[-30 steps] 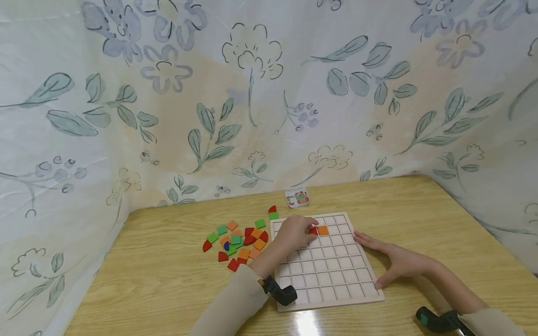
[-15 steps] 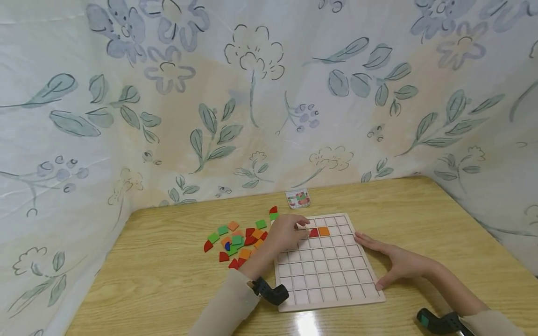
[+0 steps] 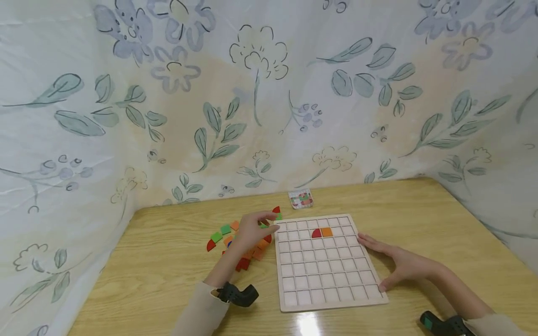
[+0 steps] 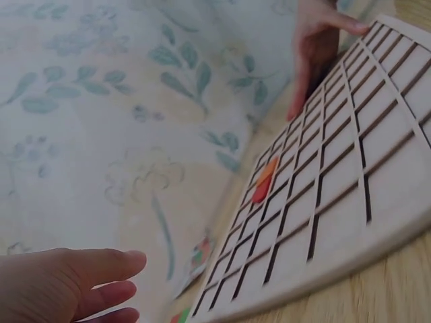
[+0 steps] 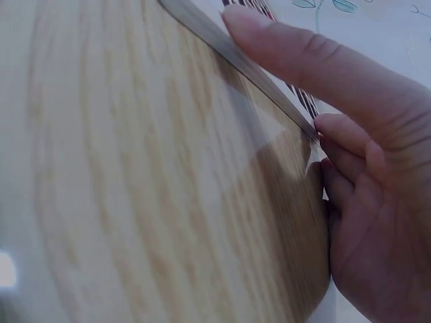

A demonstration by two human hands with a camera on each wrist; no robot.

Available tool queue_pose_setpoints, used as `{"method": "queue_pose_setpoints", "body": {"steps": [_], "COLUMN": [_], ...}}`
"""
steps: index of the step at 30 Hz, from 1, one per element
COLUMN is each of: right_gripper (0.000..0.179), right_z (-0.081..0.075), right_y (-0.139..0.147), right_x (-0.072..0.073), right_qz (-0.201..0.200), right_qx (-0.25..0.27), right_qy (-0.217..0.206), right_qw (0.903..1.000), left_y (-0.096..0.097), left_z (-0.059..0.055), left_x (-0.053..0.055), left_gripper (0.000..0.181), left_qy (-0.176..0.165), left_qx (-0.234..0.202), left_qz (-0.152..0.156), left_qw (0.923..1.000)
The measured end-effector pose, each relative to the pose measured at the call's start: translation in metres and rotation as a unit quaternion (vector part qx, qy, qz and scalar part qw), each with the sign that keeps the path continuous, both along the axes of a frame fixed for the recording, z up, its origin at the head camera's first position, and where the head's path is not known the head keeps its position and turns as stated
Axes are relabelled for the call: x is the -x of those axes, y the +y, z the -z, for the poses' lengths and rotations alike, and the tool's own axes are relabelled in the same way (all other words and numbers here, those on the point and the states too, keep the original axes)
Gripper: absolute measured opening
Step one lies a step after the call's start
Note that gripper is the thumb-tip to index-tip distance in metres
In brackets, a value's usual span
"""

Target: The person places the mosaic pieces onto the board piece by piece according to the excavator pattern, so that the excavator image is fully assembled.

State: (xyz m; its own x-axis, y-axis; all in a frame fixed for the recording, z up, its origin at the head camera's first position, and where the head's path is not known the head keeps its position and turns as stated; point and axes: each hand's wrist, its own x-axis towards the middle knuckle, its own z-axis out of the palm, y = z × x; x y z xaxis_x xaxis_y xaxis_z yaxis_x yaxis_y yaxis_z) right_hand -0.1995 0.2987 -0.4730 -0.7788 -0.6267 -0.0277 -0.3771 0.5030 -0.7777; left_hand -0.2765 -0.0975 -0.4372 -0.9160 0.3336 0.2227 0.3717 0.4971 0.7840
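Note:
A pale wooden grid board (image 3: 311,269) lies on the table. In its second row from the far side sit a red quarter-circle piece (image 3: 316,233) and an orange square tile (image 3: 327,232), side by side. My left hand (image 3: 253,229) is over the pile of coloured pieces, left of the board, thumb and fingers apart with nothing between them. In the left wrist view the left hand's fingers (image 4: 111,266) are extended. My right hand (image 3: 409,266) rests against the board's right edge, fingertips at the side and thumb near the front corner. The right wrist view shows its thumb (image 5: 296,57) over the edge.
Several green, orange and red pieces (image 3: 216,237) lie left of the board, partly hidden by the left hand and forearm. A small printed pattern card (image 3: 300,199) lies behind the board. A floral cloth (image 3: 269,116) hangs beyond the wooden table (image 3: 168,275).
My left hand has let go of the red quarter-circle piece, which stays beside the orange tile, and has moved left off the board to the pile. My right hand keeps its place.

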Motion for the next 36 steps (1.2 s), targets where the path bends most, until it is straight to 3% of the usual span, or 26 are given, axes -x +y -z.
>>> {"method": "queue_pose_setpoints", "body": {"steps": [5,11,15,19,24,28,36], "right_gripper": [0.107,0.107,0.107,0.107,0.106,0.107,0.105], "right_z": [-0.001,-0.004,-0.005,-0.005,-0.004,-0.004,-0.005], "right_y": [0.0,-0.001,-0.001,-0.001,0.0,-0.001,-0.002], "right_x": [-0.003,-0.003,-0.003,-0.002,-0.001,-0.001,-0.003], "right_qz": [0.002,0.009,0.01,0.007,0.004,0.006,-0.006], "right_qx": [0.012,0.008,0.005,0.007,0.01,0.005,0.015], "right_qy": [-0.005,-0.002,0.0,0.002,0.001,-0.002,0.004], "right_qw": [0.9999,0.9999,0.9999,1.0,0.9999,1.0,0.9999], "left_y": [-0.032,-0.065,-0.085,-0.103,-0.12,-0.128,-0.133], "left_z": [0.001,-0.001,0.0,0.005,0.012,0.015,0.022], "left_x": [-0.004,-0.012,-0.018,-0.024,-0.031,-0.037,-0.043], "left_gripper": [0.031,0.032,0.033,0.035,0.036,0.037,0.031], "left_qy": [-0.017,-0.036,-0.035,-0.04,-0.071,-0.088,-0.084], "left_qx": [-0.017,0.006,0.026,0.052,0.049,0.051,0.064], "left_qz": [-0.042,-0.084,-0.063,-0.016,0.024,0.021,-0.007], "left_qw": [0.9988,0.9958,0.9971,0.9977,0.996,0.9946,0.9944]}}
